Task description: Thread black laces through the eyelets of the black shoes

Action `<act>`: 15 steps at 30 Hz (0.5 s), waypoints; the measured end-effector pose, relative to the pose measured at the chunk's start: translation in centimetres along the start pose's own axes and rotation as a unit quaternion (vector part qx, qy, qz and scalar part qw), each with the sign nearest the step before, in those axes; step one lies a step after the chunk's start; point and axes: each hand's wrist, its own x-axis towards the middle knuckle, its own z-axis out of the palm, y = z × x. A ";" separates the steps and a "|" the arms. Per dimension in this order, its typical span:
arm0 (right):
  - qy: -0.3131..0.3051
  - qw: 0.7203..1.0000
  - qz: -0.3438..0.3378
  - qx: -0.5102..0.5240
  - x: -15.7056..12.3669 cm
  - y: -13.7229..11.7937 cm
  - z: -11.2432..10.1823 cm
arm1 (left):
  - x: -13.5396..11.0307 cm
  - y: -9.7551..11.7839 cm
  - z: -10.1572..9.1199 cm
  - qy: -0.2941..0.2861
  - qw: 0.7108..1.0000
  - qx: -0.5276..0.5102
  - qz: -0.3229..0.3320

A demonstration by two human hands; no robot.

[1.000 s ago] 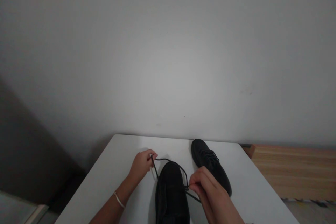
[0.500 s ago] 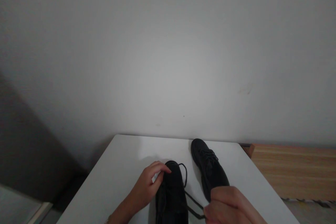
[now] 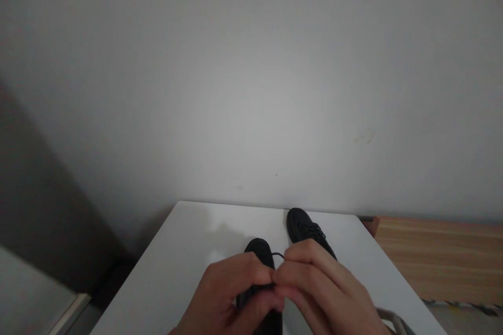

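Note:
Above the nearer black shoe (image 3: 258, 247), my left hand (image 3: 231, 290) and my right hand (image 3: 320, 285) meet fingertip to fingertip. Both are closed in a pinch on a dark shoelace (image 3: 278, 254), part of which loops out beside the shoe's toe. My fingers cover most of the lace and the middle of this shoe. Behind my right hand a second black shoe (image 3: 304, 225) lies with its laces threaded and its toe toward the wall.
Both shoes are on a white tabletop (image 3: 188, 235) pushed against a grey wall (image 3: 251, 89). A wooden board (image 3: 440, 256) is at the right, lower than the table. A pale-edged panel (image 3: 35, 293) stands at the lower left.
My left hand has left the shoe's toe and moved right and closer. My right hand has come left with the lace, and the two hands now touch.

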 end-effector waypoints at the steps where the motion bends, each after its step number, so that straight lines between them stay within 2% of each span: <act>1: 0.020 0.999 0.016 0.027 0.3 0.2 0.1 | 0.3 0.2 -0.1 0.007 1.000 0.005 -0.013; 4: 0.068 0.978 0.131 0.148 0.8 0.8 0.5 | 0.6 0.1 -0.1 0.034 0.997 -0.012 -0.070; 6: 0.067 0.939 0.222 0.255 0.8 1.3 0.7 | 0.3 -0.1 -0.1 0.054 0.993 -0.020 -0.098; 8: 0.042 0.883 0.291 0.367 0.5 1.7 0.8 | -0.1 -0.2 0.0 0.068 0.990 -0.017 -0.123; 11: 0.019 0.809 0.333 0.485 0.2 1.9 0.6 | -0.2 0.1 -0.1 0.072 0.988 -0.020 -0.131; 13: 0.014 0.790 0.326 0.519 0.2 1.8 0.3 | 0.0 0.4 -0.2 0.074 0.990 -0.017 -0.115; 15: 0.013 0.788 0.305 0.535 0.2 1.8 0.0 | 0.4 0.6 -0.3 0.077 0.993 -0.003 -0.092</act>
